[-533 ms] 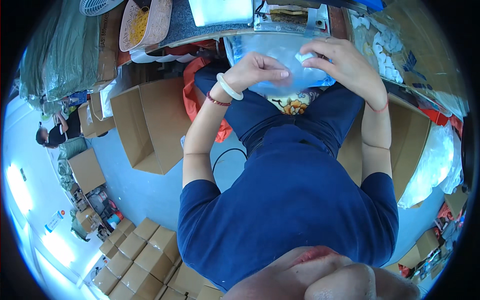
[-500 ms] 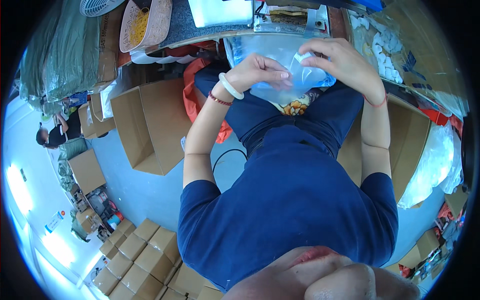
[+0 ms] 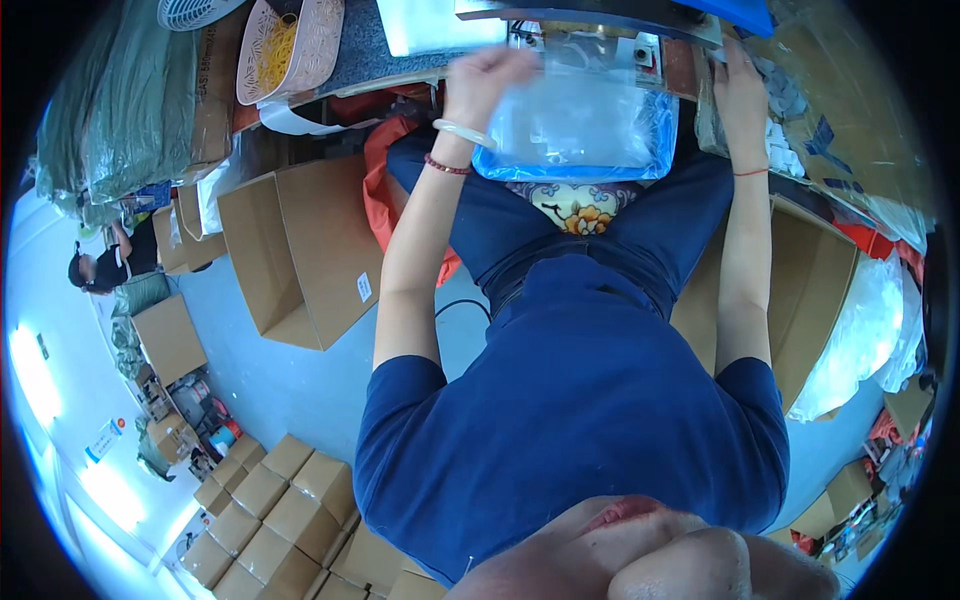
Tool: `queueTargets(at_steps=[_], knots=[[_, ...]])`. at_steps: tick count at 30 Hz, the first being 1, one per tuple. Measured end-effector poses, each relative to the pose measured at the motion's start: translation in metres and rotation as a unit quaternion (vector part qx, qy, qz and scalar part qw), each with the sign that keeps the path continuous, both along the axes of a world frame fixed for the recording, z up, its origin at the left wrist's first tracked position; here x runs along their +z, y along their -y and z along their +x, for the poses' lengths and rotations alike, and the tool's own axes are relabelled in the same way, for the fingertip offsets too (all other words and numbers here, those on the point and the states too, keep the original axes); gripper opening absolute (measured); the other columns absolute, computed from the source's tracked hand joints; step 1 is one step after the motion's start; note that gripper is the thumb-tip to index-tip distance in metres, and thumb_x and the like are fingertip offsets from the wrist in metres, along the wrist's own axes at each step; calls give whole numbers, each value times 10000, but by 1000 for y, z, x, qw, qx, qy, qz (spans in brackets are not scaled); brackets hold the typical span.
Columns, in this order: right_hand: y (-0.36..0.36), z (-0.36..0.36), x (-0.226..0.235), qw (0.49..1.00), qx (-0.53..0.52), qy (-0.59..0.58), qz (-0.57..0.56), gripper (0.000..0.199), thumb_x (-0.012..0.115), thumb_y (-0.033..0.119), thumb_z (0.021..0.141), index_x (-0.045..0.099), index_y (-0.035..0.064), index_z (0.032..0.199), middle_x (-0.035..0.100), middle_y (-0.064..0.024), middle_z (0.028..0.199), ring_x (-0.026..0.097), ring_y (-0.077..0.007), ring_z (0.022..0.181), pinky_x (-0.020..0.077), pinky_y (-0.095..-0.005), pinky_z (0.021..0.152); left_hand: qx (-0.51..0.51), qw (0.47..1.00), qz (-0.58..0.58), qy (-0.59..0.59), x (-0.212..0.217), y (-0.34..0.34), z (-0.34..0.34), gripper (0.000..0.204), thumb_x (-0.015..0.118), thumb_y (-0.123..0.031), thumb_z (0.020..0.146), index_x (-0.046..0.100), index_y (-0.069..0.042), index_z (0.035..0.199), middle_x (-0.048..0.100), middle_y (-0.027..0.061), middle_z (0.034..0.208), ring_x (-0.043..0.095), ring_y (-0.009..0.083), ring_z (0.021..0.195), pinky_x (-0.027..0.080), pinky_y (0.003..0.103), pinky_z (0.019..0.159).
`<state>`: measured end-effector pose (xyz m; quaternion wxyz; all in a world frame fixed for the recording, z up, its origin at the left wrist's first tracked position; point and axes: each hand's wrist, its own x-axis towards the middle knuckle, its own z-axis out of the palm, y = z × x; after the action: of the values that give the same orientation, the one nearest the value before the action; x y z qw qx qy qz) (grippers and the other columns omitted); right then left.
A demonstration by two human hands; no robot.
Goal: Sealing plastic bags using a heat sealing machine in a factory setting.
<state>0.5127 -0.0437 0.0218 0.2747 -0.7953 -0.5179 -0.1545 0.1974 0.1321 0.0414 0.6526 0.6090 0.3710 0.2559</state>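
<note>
My left hand [image 3: 490,85] is raised at the table's front edge, beside the left end of a small metal machine [image 3: 645,55]. Its fingers look bent but are smeared by motion, so whether they hold anything is unclear. A clear plastic bag [image 3: 570,125] lies flat over a blue-edged tray or pack [image 3: 640,165] above my lap, its upper end reaching the machine under a dark bar [image 3: 590,16]. Off to the right, my right hand [image 3: 742,95] reaches with stretched fingers into a carton of small white pieces [image 3: 785,150]; the fingertips are partly hidden.
A lattice basket of yellow rubber bands [image 3: 275,60] and a white tub [image 3: 440,28] stand on the table at left. Open cartons [image 3: 300,255] flank my legs. Stacked boxes [image 3: 290,510] fill the lower left. Another person [image 3: 110,265] is far off at left.
Both hands have left the clear bag, which now lies flat. My left hand went up and left, my right hand over to the white pieces. The dark bar now shows over the machine.
</note>
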Motion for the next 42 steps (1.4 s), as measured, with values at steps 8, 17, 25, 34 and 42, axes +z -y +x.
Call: queueTargets(at_steps=[8,17,25,34,42], knots=[[32,-46,72,958,-42,-274,68,267,682,154,893,680,118,1158,701,-48,1036,657,-121,888,508,-265,780,16,747,630,-212,-23,-42,-61,227,722,-168,841,732,-77,1049,722,113,1023,676,257,1013,495,348,892],[7,-155,115,902,233,-352,91,248,734,96,842,710,43,1082,694,-62,1042,625,-127,907,489,-248,815,30,971,227,-72,54,39,-45,189,771,-132,817,749,-22,970,743,55,901,647,70,818,502,218,745],[-1,-126,138,915,334,-211,-76,266,688,190,863,676,37,1081,680,-96,1004,618,-218,865,492,-327,792,-155,987,34,1,67,55,-32,208,707,-123,887,715,25,1033,732,70,941,660,101,843,511,220,781],[1,-72,102,971,139,-171,-98,344,592,307,933,624,115,1217,671,-135,1145,632,-342,1028,504,-379,849,-95,926,-345,121,5,29,19,204,573,-80,959,651,49,1097,689,139,1080,656,220,1033,567,347,852],[43,-21,28,981,-99,105,-126,281,544,177,950,605,150,1223,637,-142,1158,618,-395,992,510,-455,825,-104,953,-276,64,2,16,17,278,702,-133,889,660,31,1109,706,117,1036,703,214,891,576,345,796]])
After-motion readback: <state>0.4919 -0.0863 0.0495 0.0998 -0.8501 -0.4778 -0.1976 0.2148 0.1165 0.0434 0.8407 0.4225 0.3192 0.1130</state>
